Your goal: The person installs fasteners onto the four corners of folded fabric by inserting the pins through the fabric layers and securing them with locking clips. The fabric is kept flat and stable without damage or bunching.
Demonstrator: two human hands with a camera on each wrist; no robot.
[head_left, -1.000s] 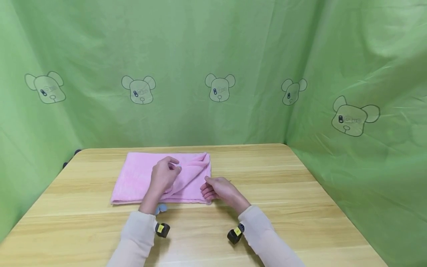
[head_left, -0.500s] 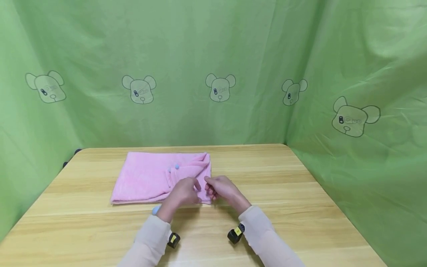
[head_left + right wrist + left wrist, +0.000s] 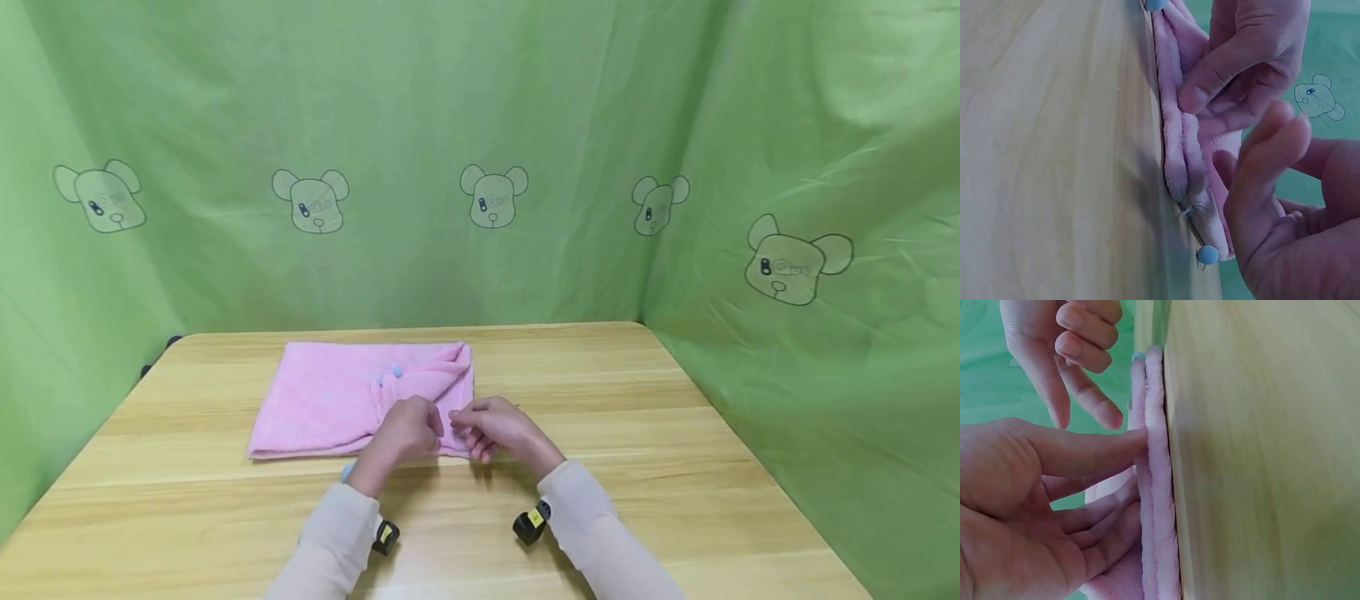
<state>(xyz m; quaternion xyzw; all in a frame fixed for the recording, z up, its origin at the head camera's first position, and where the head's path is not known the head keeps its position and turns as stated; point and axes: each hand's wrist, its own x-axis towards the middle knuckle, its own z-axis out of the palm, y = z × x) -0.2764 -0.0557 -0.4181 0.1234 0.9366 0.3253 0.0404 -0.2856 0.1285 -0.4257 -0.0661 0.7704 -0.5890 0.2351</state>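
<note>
One pink cloth, folded into a rough rectangle, lies left of center on a wooden table, its right end gathered into a slanting fold. Two blue balls sit close together on top of the fold; another blue ball shows at the cloth's near right corner, and a pale blue piece peeks out beside the left wrist at the near edge. A person's left hand pinches the fabric at the near edge between thumb and fingers. Just to its right, the right hand holds nothing, thumb and forefinger extended toward the cloth, the other fingers loosely curled; whether it touches the fabric cannot be told. Pale sleeves cover both forearms, with a small black camera at each wrist. Beyond the table's far edge hangs a green curtain printed with five outlined animal heads.
</note>
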